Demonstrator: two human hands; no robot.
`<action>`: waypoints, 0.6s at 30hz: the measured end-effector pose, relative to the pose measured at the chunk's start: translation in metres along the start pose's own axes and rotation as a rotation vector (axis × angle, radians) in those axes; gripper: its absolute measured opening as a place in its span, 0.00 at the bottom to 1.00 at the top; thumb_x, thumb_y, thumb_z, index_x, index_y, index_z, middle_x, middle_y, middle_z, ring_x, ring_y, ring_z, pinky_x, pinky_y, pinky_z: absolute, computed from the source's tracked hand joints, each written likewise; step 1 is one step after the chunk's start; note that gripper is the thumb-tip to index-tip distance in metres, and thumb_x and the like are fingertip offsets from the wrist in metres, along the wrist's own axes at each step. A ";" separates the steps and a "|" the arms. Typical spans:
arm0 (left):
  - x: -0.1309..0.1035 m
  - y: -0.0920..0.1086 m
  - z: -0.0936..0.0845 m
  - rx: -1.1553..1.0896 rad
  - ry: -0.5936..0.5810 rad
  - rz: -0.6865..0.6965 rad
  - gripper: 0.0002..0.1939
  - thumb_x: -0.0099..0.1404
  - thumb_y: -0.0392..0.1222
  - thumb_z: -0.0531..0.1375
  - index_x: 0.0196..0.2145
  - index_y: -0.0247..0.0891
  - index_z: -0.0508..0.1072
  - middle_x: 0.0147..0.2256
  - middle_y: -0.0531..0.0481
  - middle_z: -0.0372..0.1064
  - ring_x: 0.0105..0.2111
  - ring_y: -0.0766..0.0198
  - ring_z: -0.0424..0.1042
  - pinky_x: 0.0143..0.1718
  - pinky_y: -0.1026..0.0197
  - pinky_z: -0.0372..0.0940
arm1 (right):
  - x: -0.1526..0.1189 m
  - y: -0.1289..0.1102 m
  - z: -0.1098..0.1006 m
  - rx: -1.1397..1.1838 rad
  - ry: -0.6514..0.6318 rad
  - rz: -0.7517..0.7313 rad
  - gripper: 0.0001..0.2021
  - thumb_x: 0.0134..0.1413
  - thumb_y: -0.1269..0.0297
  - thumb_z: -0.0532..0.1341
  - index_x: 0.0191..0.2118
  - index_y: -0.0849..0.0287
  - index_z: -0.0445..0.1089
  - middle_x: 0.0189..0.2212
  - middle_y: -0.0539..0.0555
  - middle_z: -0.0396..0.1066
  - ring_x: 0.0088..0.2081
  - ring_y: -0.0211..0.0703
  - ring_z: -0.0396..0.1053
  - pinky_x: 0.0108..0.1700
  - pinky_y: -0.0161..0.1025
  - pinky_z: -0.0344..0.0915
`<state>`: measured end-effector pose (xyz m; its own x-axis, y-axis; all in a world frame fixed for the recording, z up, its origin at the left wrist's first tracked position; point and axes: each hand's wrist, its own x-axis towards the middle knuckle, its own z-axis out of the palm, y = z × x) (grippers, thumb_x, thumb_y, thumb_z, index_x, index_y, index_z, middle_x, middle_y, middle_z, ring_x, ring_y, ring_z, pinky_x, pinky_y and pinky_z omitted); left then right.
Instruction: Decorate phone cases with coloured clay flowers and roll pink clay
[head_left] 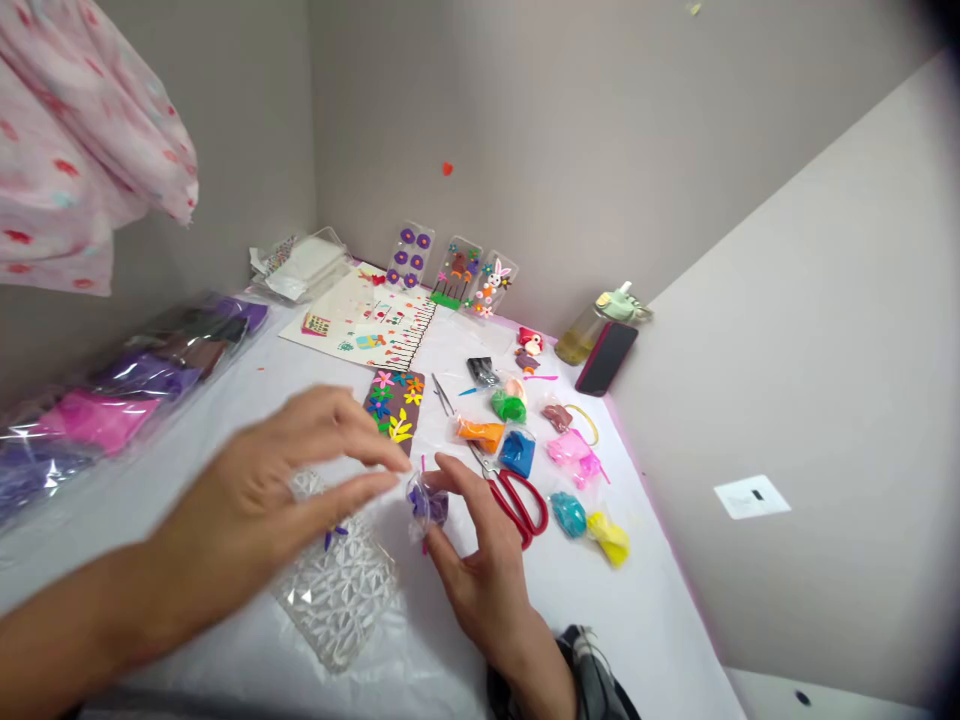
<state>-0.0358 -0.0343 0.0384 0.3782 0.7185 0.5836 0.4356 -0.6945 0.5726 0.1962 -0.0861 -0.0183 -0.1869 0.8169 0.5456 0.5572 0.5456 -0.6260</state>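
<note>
- My right hand [480, 540], at lower centre, pinches a small clear packet with purple stuff inside [429, 505] between thumb and forefinger.
- My left hand [292, 480] is blurred, its thumb and forefinger nearly meeting; I can't tell whether anything thin sits between them.
- The packet lies just right of my left fingertips, its longer side running roughly up and down the frame; my right hand comes at it from the lower right.
- Left of the packet lies a clear faceted case [341, 600], nearer my left hand, which hides its upper part; small purple pieces [335, 537] sit on it.
- Just right of my right hand are red-handled scissors [541, 508]; above them are a blue packet [517, 453] and an orange packet [481, 434].
- Towards upper centre, a brown flowered panel [386, 400] lies on the desk [637, 640].
</note>
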 end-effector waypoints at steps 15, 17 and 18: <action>-0.022 0.004 0.044 0.278 -0.047 0.128 0.13 0.78 0.33 0.54 0.39 0.39 0.78 0.34 0.51 0.71 0.38 0.58 0.69 0.70 0.32 0.46 | -0.004 -0.003 0.009 -0.185 0.010 -0.179 0.31 0.62 0.82 0.58 0.69 0.59 0.60 0.47 0.62 0.78 0.50 0.54 0.75 0.51 0.49 0.77; -0.024 0.004 0.047 0.263 -0.049 0.120 0.13 0.77 0.33 0.53 0.38 0.38 0.77 0.34 0.51 0.70 0.38 0.59 0.69 0.71 0.33 0.46 | -0.006 -0.004 0.009 -0.183 0.013 -0.178 0.30 0.63 0.82 0.58 0.69 0.59 0.60 0.47 0.62 0.78 0.50 0.53 0.75 0.51 0.47 0.77; -0.025 0.004 0.049 0.258 -0.045 0.117 0.13 0.77 0.33 0.54 0.38 0.38 0.77 0.34 0.51 0.70 0.38 0.59 0.69 0.71 0.33 0.46 | -0.006 -0.006 0.009 -0.183 0.012 -0.175 0.30 0.63 0.81 0.58 0.69 0.59 0.60 0.47 0.62 0.78 0.51 0.53 0.75 0.52 0.47 0.77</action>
<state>-0.0037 -0.0537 -0.0018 0.4715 0.6391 0.6077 0.5780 -0.7444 0.3345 0.1867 -0.0923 -0.0234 -0.2847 0.7103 0.6438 0.6545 0.6347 -0.4108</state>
